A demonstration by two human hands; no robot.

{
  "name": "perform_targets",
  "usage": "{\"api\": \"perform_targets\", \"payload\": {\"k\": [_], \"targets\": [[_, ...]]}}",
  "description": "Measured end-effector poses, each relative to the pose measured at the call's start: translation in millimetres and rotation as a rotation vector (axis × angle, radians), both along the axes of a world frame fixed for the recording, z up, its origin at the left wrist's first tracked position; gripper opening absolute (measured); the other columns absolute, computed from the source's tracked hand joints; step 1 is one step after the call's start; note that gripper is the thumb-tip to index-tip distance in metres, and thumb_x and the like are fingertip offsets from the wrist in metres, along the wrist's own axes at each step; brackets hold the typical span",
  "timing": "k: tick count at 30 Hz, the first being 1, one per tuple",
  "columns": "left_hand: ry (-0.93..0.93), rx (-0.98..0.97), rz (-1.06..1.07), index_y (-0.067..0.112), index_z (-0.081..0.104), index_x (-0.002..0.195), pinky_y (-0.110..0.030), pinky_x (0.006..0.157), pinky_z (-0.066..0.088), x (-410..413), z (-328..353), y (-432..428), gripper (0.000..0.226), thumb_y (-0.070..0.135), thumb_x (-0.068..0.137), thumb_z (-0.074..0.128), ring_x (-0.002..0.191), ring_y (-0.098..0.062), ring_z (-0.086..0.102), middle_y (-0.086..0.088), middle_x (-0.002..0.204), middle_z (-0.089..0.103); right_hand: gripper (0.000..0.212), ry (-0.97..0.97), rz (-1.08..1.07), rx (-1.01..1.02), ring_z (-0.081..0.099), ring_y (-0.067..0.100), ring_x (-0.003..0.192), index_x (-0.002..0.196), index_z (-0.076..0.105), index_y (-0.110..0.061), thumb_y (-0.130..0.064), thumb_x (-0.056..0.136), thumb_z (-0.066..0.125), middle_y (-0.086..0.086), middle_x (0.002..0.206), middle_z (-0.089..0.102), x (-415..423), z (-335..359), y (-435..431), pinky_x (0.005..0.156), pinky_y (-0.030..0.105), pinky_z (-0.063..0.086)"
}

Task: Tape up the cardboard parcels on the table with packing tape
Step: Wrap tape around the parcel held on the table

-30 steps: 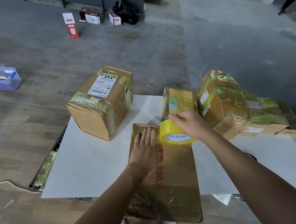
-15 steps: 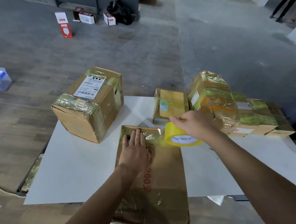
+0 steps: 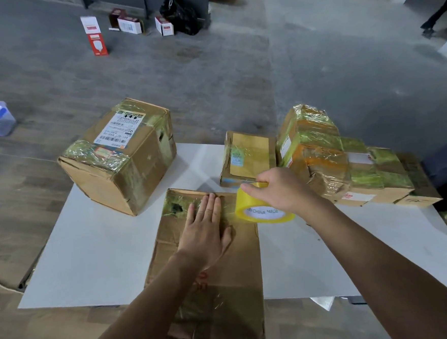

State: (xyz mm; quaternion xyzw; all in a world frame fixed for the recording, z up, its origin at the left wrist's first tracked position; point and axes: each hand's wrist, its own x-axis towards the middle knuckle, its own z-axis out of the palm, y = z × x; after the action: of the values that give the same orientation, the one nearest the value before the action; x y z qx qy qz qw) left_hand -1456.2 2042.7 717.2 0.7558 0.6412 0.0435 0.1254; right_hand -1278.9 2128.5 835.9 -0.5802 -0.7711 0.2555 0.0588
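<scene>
A flat cardboard parcel point(image 3: 211, 270) lies at the near edge of the white table point(image 3: 91, 258), overhanging it toward the person. The left hand point(image 3: 208, 228) presses flat on its far end, fingers straight and together. The right hand point(image 3: 279, 189) grips a yellow tape roll point(image 3: 259, 209) at the parcel's far right corner; a strip probably runs under the left fingers, though glare hides it. A big labelled box point(image 3: 121, 155) stands to the left, a small parcel point(image 3: 248, 157) and a taped stack point(image 3: 335, 156) beyond.

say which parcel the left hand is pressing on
The flat parcel overhanging the table's near edge: the left hand lies flat on its taped far end. The big labelled box and others sit farther back.
</scene>
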Motion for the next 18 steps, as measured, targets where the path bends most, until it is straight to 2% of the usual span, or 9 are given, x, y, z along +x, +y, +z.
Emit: {"api": "perform_targets", "payload": {"k": [1,3,5,10,14,16,18], "targets": [[0.013,-0.002,0.0,0.005,0.001,0.154,-0.043,0.12,-0.007,0,1,0,0.084,0.055,0.087,-0.005,0.151,-0.025,-0.005,-0.01,0.162,-0.003,0.059,-0.059,0.017,0.013,0.057,0.028,0.065,0.075,0.065,-0.004,-0.061,0.087,0.058,0.014,0.07,0.06,4,2,2,0.06,0.034,0.045],[0.028,-0.013,0.002,0.007,-0.004,0.154,-0.042,0.12,-0.01,0,2,1,0.086,0.056,0.083,-0.011,0.15,-0.023,-0.012,-0.007,0.161,-0.012,0.059,-0.224,0.05,0.056,0.037,0.021,0.051,0.057,0.043,-0.013,-0.061,0.088,0.057,0.004,0.053,0.037,14,4,4,0.051,0.032,0.027],[0.036,-0.02,0.01,0.008,-0.006,0.154,-0.042,0.121,-0.01,1,3,1,0.087,0.056,0.082,-0.014,0.149,-0.021,-0.016,-0.006,0.16,-0.015,0.061,-0.342,0.055,0.062,0.032,0.019,0.049,0.057,0.035,-0.015,-0.063,0.089,0.054,0.001,0.051,0.031,25,0,5,0.05,0.031,0.023],[0.046,-0.011,0.014,0.012,-0.014,0.149,-0.041,0.121,-0.012,2,0,-1,0.081,0.057,0.082,-0.013,0.148,-0.02,-0.02,-0.004,0.158,-0.02,0.06,-0.382,0.071,0.032,0.038,0.018,0.052,0.056,0.043,-0.015,-0.065,0.089,0.051,-0.001,0.051,0.035,38,-27,11,0.054,0.03,0.03],[0.04,0.004,0.015,0.011,-0.011,0.147,-0.04,0.12,-0.011,1,-4,1,0.076,0.057,0.087,-0.007,0.148,-0.021,-0.016,-0.006,0.162,-0.009,0.06,-0.409,0.102,0.033,0.05,0.021,0.065,0.069,0.058,-0.01,-0.066,0.087,0.052,0.0,0.06,0.047,41,-43,16,0.055,0.03,0.033],[0.058,-0.018,0.007,0.012,-0.015,0.147,-0.04,0.12,-0.012,1,-3,2,0.077,0.057,0.084,-0.011,0.148,-0.02,-0.018,-0.005,0.16,-0.016,0.062,-0.404,0.112,0.022,0.048,0.018,0.065,0.067,0.054,-0.013,-0.072,0.086,0.05,-0.002,0.062,0.047,41,-50,17,0.055,0.03,0.033],[0.071,-0.042,0.009,0.013,-0.017,0.147,-0.04,0.12,-0.013,3,2,1,0.08,0.057,0.081,-0.014,0.147,-0.02,-0.02,-0.004,0.157,-0.021,0.067,-0.389,0.114,0.001,0.049,0.016,0.065,0.074,0.061,-0.012,-0.077,0.083,0.048,-0.003,0.066,0.05,41,-57,18,0.056,0.029,0.035]]}}
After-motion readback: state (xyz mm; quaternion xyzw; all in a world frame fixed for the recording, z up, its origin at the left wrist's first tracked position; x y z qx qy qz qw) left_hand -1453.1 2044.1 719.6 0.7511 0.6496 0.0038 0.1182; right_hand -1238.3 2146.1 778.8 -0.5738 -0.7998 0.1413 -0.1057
